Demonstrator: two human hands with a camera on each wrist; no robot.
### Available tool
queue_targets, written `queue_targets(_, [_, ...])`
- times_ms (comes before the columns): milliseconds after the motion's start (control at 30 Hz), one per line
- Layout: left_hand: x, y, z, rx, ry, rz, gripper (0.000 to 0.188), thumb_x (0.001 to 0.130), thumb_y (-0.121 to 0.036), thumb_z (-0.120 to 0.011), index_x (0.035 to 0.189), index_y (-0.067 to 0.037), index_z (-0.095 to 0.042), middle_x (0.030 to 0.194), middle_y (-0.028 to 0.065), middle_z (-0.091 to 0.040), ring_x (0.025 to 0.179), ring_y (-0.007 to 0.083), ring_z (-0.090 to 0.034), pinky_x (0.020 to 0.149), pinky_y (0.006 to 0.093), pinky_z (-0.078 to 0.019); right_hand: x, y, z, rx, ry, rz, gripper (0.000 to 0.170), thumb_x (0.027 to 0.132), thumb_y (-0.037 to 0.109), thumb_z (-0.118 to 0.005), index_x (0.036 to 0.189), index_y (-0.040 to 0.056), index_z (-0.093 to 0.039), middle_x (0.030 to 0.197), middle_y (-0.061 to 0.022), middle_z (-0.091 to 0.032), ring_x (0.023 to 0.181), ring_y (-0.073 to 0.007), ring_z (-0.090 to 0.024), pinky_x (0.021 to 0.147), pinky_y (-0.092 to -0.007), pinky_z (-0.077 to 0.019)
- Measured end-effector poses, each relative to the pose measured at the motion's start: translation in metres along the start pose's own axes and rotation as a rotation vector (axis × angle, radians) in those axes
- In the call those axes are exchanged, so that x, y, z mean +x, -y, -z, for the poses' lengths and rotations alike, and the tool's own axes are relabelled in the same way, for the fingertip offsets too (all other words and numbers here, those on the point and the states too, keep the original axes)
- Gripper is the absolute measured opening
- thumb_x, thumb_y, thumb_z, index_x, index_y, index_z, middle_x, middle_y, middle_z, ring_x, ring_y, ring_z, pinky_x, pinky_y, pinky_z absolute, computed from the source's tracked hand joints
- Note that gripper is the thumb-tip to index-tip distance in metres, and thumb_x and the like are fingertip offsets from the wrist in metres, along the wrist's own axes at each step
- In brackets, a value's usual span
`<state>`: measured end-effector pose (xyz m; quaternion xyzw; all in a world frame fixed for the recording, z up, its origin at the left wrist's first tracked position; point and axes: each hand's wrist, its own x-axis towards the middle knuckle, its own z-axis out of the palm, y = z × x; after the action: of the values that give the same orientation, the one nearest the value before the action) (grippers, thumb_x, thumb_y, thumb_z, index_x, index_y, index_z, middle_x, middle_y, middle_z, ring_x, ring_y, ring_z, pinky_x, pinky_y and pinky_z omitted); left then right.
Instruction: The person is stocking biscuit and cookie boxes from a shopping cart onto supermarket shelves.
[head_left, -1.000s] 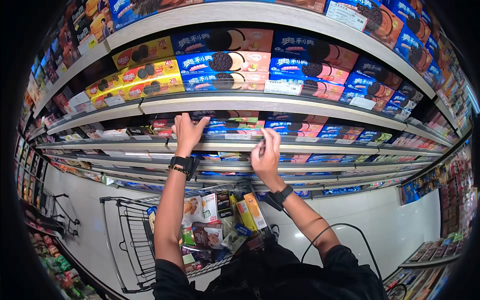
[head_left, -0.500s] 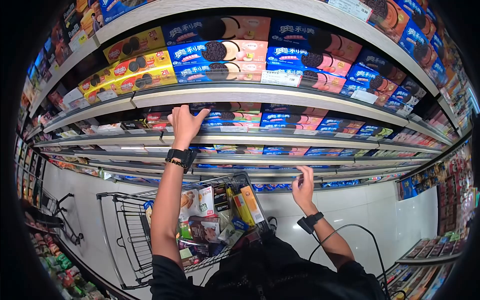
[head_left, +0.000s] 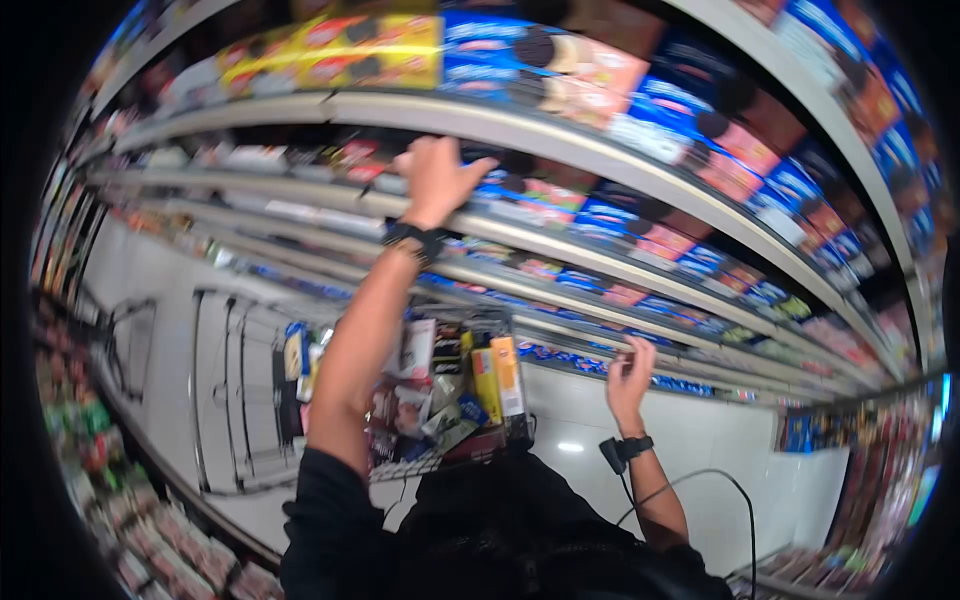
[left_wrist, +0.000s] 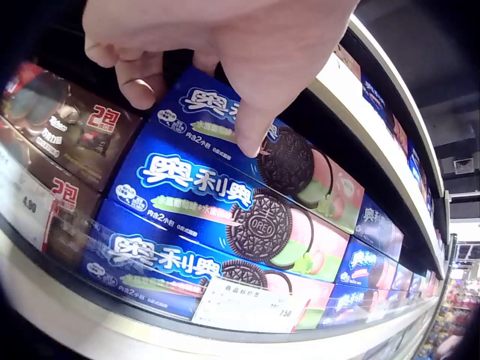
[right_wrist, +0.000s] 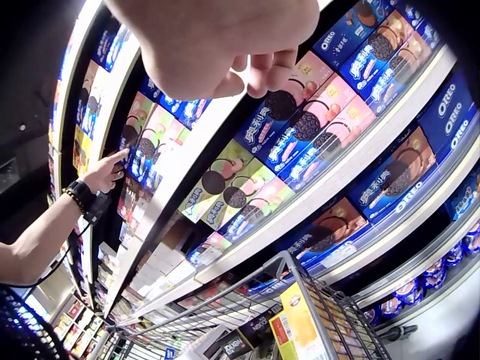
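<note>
My left hand (head_left: 438,180) reaches into a shelf in the head view. Up close in the left wrist view, this hand (left_wrist: 217,37) grips the top blue Oreo cookie box (left_wrist: 289,166), thumb against its printed front and fingers over its upper left end. Two matching boxes (left_wrist: 199,184) lie stacked under it, with a price tag (left_wrist: 251,304) at the shelf lip. My right hand (head_left: 628,385) hangs lower right with loosely bent fingers and holds nothing. In the right wrist view the right hand (right_wrist: 232,45) overlaps the shelves.
A wire shopping cart (head_left: 197,390) stands below the left arm, filled with packages such as a yellow-orange box (head_left: 507,375). Brown cookie boxes (left_wrist: 82,139) sit left of the gripped box. The upper shelf edge (head_left: 400,105) runs just above the left hand. A cable (head_left: 735,490) loops beside the right arm.
My right hand has dropped from the shelf to the lower right. My left hand stays at the cookie boxes. The head view has turned, shifting shelves and cart, and is now blurred.
</note>
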<state>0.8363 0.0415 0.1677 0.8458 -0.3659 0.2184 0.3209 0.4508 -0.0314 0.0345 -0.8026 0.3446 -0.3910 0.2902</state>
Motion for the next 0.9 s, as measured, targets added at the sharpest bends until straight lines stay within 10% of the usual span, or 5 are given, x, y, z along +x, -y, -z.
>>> queue_targets(100, [-0.018, -0.012, 0.015, -0.072, -0.006, 0.064, 0.065, 0.065, -0.04, -0.075, 0.115, -0.005, -0.051, 0.118, 0.0198, -0.043, 0.109, 0.0358, -0.04, 0.084, 0.0478, -0.0333, -0.004, 0.003, 0.0, -0.023, 0.033, 0.043, 0.044, 0.074, -0.01, -0.045, 0.115, 0.0049, -0.053, 0.11, -0.011, -0.046, 0.079, -0.0152, -0.051, 0.066, -0.0254, -0.0442])
queue_targets(300, [-0.183, -0.014, 0.006, -0.44, -0.117, 0.045, 0.051, 0.068, -0.011, -0.061, 0.118, -0.009, -0.051, 0.117, 0.0128, -0.045, 0.11, 0.0292, -0.043, 0.09, 0.0445, -0.0284, -0.026, -0.016, -0.023, -0.009, 0.18, -0.049, 0.042, 0.078, -0.006, -0.048, 0.118, 0.0048, -0.051, 0.116, -0.0084, -0.047, 0.078, -0.013, -0.053, 0.064, -0.0241, -0.0454])
queue_targets(633, [-0.456, 0.203, 0.053, -0.155, 0.792, 0.305, 0.041, 0.068, -0.009, -0.064, 0.108, -0.01, -0.061, 0.097, 0.0107, -0.059, 0.098, 0.0292, -0.055, 0.086, 0.0391, -0.044, -0.043, 0.005, -0.055, 0.008, 0.357, -0.009, 0.044, 0.077, -0.009, -0.049, 0.119, 0.0037, -0.051, 0.11, -0.008, -0.046, 0.077, -0.0131, -0.053, 0.067, -0.0249, -0.047])
queue_targets(767, [-0.464, 0.272, 0.097, 0.154, 1.21, 0.648, 0.083, 0.047, -0.034, -0.081, 0.122, -0.013, -0.055, 0.126, 0.0127, -0.053, 0.117, 0.0292, -0.049, 0.101, 0.0433, -0.0371, -0.05, 0.013, -0.057, -0.012, 0.378, 0.001, 0.044, 0.077, -0.009, -0.05, 0.119, 0.0044, -0.051, 0.11, -0.0075, -0.047, 0.076, -0.013, -0.053, 0.065, -0.0246, -0.047])
queue_targets(900, [-0.455, 0.29, 0.102, 0.176, 1.572, 0.403, 0.111, 0.036, -0.042, -0.086, 0.135, -0.022, -0.04, 0.141, 0.0069, -0.037, 0.128, 0.0272, -0.038, 0.103, 0.0539, -0.0295, -0.056, 0.018, -0.053, -0.026, 0.385, -0.032, 0.042, 0.077, -0.008, -0.052, 0.116, 0.0063, -0.052, 0.111, -0.0074, -0.049, 0.075, -0.0125, -0.054, 0.062, -0.0233, -0.0478])
